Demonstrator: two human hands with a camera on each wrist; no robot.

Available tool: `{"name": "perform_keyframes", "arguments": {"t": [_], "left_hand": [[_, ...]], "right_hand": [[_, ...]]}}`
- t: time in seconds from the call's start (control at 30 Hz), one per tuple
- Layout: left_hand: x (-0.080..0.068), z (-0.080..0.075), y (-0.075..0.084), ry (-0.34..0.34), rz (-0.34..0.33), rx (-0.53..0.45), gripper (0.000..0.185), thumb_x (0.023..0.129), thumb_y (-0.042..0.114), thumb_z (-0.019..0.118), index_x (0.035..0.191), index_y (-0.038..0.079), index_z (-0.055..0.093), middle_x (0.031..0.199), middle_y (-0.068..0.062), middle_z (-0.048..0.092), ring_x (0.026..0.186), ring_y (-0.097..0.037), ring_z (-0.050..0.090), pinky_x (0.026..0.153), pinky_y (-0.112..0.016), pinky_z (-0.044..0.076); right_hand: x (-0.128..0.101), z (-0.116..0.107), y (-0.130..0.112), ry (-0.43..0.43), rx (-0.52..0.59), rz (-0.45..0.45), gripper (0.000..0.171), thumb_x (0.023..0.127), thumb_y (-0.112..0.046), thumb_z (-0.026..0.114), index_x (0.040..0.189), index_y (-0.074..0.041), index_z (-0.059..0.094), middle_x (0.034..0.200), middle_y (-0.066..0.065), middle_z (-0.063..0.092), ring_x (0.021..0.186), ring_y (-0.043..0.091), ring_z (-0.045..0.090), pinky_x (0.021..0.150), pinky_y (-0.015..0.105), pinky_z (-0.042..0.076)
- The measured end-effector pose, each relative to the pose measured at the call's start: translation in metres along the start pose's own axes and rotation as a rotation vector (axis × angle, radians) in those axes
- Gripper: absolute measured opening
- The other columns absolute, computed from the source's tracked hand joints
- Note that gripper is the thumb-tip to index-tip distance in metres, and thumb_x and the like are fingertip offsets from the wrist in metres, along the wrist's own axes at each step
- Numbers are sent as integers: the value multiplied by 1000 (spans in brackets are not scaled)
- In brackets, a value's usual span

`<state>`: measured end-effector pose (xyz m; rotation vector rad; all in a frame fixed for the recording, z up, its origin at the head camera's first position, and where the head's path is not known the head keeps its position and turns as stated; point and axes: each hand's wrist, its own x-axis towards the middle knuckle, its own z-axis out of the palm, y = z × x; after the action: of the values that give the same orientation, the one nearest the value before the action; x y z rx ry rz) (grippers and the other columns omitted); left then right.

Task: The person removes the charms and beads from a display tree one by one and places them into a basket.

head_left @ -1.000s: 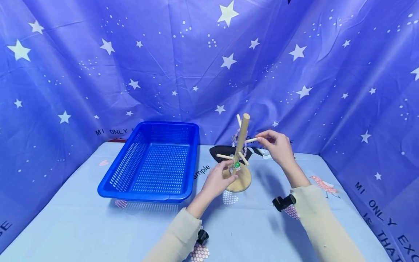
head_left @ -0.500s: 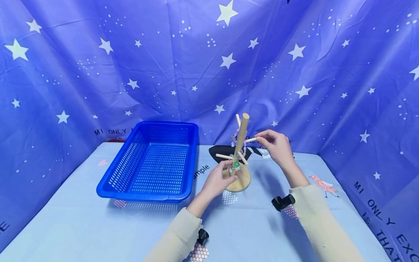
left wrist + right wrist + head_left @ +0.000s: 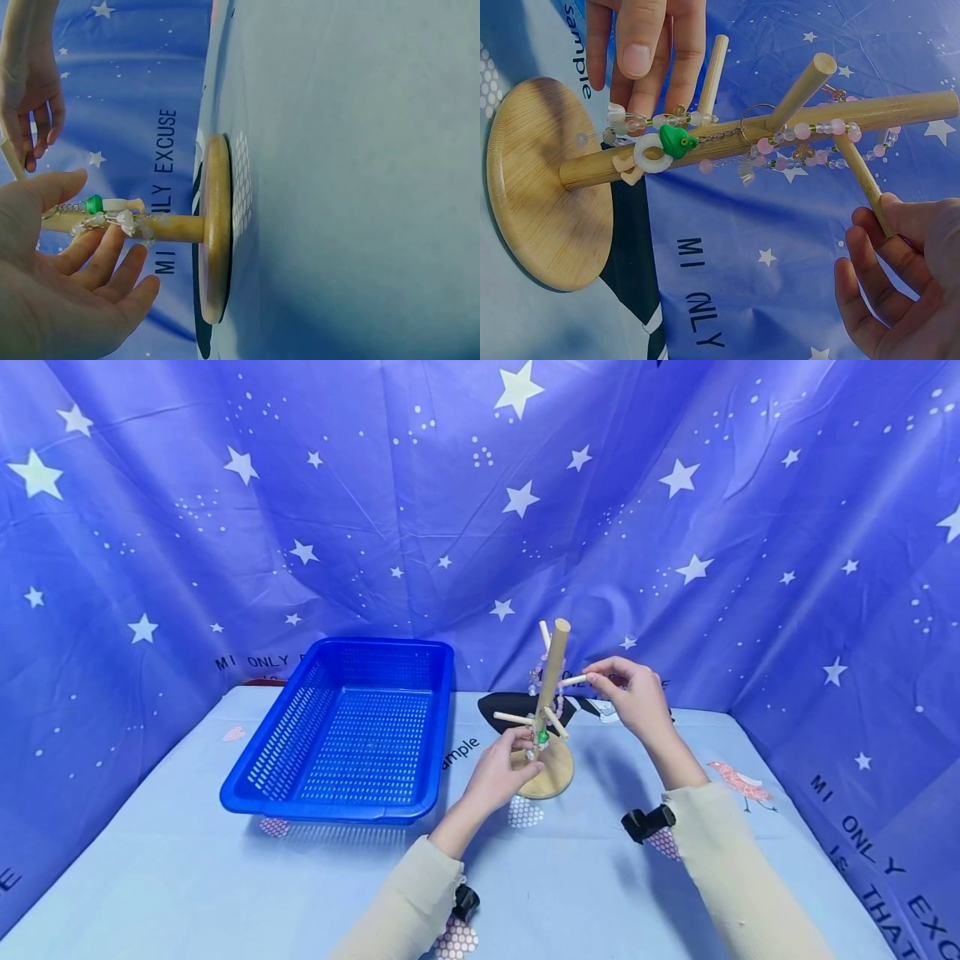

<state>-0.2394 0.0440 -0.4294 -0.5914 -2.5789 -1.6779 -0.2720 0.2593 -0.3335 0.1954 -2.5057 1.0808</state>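
A wooden jewelry stand [image 3: 553, 668] with a round base [image 3: 547, 187] stands upright on the table. My right hand [image 3: 633, 693] pinches the end of one upper peg [image 3: 866, 176] between thumb and fingers. Low on the post, my left hand [image 3: 495, 772] is held with fingers extended, its fingertips at a clear-bead bracelet [image 3: 637, 124] with white flower beads. A keychain charm [image 3: 677, 141] with a green hat and white ring hangs by a chain and metal ring from another peg. A pink-bead bracelet [image 3: 802, 131] hangs around the upper post. Some beads are hidden behind the post.
A blue perforated plastic basket [image 3: 360, 743] sits on the table left of the stand. The light-blue tablecloth [image 3: 585, 893] has printed birds and patches. A star-printed purple-blue curtain [image 3: 420, 527] rises behind and at both sides.
Beads and the green charm beside my left fingertips have shifted slightly. Both hands stay in nearly the same place, and the stand has not visibly moved.
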Motion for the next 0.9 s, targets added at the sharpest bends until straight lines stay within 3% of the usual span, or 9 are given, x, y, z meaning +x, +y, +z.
{"name": "perform_keyframes", "arguments": {"t": [0.3,0.63,0.9], "left_hand": [[0,0,1,22,14,16,44,89,13,72,129,3,56,118,-12,69,116,-29,63,107,-47,46],[2,1,1,49,-11,-9,39,89,10,72,125,4,59,110,-11,70,109,-26,65,103,-42,50],[2,1,3,80,3,-38,37,86,4,72,121,0,60,101,-12,70,97,-25,67,93,-34,56]], "right_hand": [[0,0,0,0,14,-9,23,98,-23,65,108,-5,74,99,17,75,74,9,64,62,14,50],[0,1,0,6,12,-9,22,98,-22,64,107,-5,74,97,18,74,79,26,67,62,13,49],[0,0,0,9,16,-4,22,98,-22,64,107,-5,74,97,17,75,74,12,65,62,13,49]]}}
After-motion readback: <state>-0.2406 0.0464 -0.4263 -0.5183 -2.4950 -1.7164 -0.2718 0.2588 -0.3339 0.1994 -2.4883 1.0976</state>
